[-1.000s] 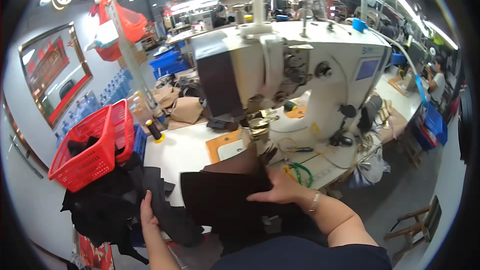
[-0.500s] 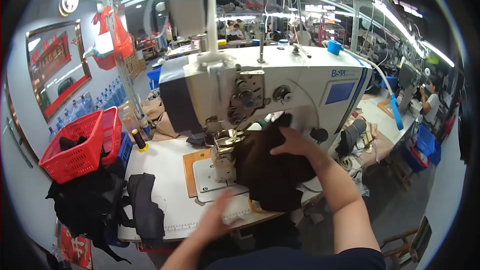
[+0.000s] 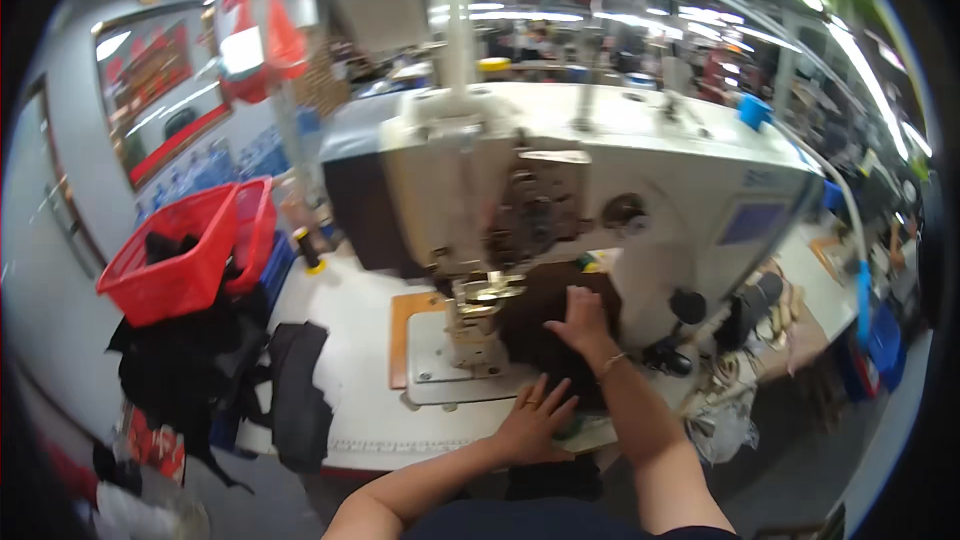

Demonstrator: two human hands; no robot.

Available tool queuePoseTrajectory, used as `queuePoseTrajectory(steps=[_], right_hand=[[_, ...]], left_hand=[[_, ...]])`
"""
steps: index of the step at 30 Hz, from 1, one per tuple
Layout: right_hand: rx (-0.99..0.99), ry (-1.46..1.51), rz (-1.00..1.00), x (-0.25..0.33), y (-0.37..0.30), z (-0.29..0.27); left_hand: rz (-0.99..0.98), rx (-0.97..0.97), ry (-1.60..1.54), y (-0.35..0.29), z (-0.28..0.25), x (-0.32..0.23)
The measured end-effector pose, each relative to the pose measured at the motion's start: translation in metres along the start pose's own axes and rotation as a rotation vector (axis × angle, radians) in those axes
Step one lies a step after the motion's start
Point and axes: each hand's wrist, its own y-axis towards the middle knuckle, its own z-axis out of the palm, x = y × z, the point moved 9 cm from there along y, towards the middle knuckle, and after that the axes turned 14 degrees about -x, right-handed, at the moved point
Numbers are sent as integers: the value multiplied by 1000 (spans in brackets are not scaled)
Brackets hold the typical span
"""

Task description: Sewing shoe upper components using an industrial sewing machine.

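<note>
A dark brown piece of fabric (image 3: 545,325) lies on the bed of a white sewing machine (image 3: 420,155), just right of its metal post and presser foot (image 3: 478,295). My right hand (image 3: 585,325) rests open on the fabric with its fingers stretched out. At the fabric's near edge is my left hand (image 3: 537,427), fingers spread; its fingertips reach toward the cloth. Neither hand grips anything that I can see. Left of the machine bed, a dark folded fabric piece (image 3: 300,395) hangs over the table's front edge.
Red plastic baskets (image 3: 165,265) stand at the left, above a heap of black fabric (image 3: 180,370). A thread cone (image 3: 308,250) stands near them on the white table (image 3: 350,315). A blue-ended flexible tube (image 3: 863,300) hangs at the right, beyond a fabric pile (image 3: 765,315).
My left hand has moved right to the fabric's near edge. My right hand has come lower and lies flatter on the fabric, which has shifted closer in under the machine arm. The view has turned slightly.
</note>
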Motion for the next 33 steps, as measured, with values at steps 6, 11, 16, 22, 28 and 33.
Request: queuePoseTrajectory(steps=[6,11,16,22,28,33], right_hand=[[160,40,114,-14,29,5],[-98,367,49,-3,32,-11],[-279,531,17,18,23,-112],[-582,-8,-282,26,4,-177],[-704,178,-88,36,1,-203],[-363,459,43,61,-14,-246]], left_hand=[[-46,-363,-302,-27,-74,57],[-567,-787,-14,-135,-185,234],[-749,-254,546,-177,-216,320],[-614,78,497,-152,-196,345],[-397,-476,305,-145,-254,304],[-239,-845,179,-154,-365,208]])
